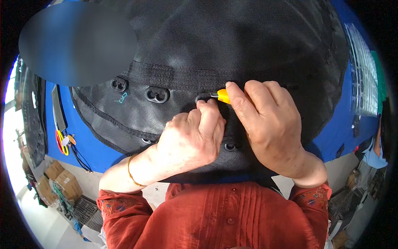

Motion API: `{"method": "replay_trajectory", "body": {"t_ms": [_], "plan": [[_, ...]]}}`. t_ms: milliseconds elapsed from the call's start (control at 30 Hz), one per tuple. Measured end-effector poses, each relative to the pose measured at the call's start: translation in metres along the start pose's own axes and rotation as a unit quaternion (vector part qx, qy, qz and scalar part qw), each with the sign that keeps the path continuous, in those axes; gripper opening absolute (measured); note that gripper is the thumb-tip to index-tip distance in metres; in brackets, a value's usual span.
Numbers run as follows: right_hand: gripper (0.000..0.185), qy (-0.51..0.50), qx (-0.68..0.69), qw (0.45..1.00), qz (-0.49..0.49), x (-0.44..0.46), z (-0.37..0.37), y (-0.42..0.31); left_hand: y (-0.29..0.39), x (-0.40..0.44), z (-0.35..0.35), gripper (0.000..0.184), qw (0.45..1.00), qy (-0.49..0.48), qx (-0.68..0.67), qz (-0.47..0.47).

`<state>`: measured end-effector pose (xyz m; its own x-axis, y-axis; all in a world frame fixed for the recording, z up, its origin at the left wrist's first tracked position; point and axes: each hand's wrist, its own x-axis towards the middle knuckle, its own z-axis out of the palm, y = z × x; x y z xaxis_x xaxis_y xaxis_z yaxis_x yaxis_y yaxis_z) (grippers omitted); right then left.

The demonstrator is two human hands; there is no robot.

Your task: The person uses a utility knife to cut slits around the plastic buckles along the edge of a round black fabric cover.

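A large black fabric piece [199, 45] with a webbing strip [174, 79] lies in front of me. My right hand [269, 120] is closed around a small yellow tool [224, 96], whose thin metal tip points left at a black plastic fitting. My left hand [192, 135] is closed, its fingertips pressed at that fitting [201, 98] and partly covering it. Left of it, a two-holed black fitting [157, 95] and another one [119, 84] sit along the strip. One more fitting [231, 147] shows between my wrists.
Scissors with yellow and red handles [62, 141] lie at the left on the blue table surface [93, 145]. Clear plastic material [361, 70] is at the right. Cardboard boxes [66, 184] stand below on the left.
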<state>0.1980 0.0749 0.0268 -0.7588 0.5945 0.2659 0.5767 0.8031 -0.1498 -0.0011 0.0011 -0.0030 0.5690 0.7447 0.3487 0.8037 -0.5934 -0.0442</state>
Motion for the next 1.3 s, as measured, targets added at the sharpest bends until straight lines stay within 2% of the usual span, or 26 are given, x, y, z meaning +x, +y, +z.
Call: {"method": "replay_trajectory", "body": {"t_ms": [200, 567, 800, 967, 1300], "plan": [[0.036, -0.017, -0.001, 1.0, 0.005, 0.001, -0.003, 0.003, -0.001, 0.0, -0.001, 0.022, 1.0, -0.009, -0.001, 0.002], [0.035, 0.011, 0.095, 0.994, 0.044, 0.0, 0.005, 0.01, -0.001, -0.001, 0.0, 0.023, 1.0, -0.012, 0.002, 0.0], [0.034, -0.002, 0.087, 0.996, 0.03, 0.002, -0.001, 0.011, -0.001, -0.001, 0.0, 0.023, 1.0, -0.012, 0.003, 0.003], [0.033, -0.017, 0.034, 0.999, 0.022, 0.0, -0.004, 0.006, -0.002, -0.001, 0.001, 0.023, 1.0, -0.005, -0.007, 0.006], [0.033, -0.038, 0.033, 0.998, 0.037, -0.002, -0.009, 0.007, 0.0, -0.001, 0.0, 0.025, 1.0, -0.016, -0.004, 0.002]]}}
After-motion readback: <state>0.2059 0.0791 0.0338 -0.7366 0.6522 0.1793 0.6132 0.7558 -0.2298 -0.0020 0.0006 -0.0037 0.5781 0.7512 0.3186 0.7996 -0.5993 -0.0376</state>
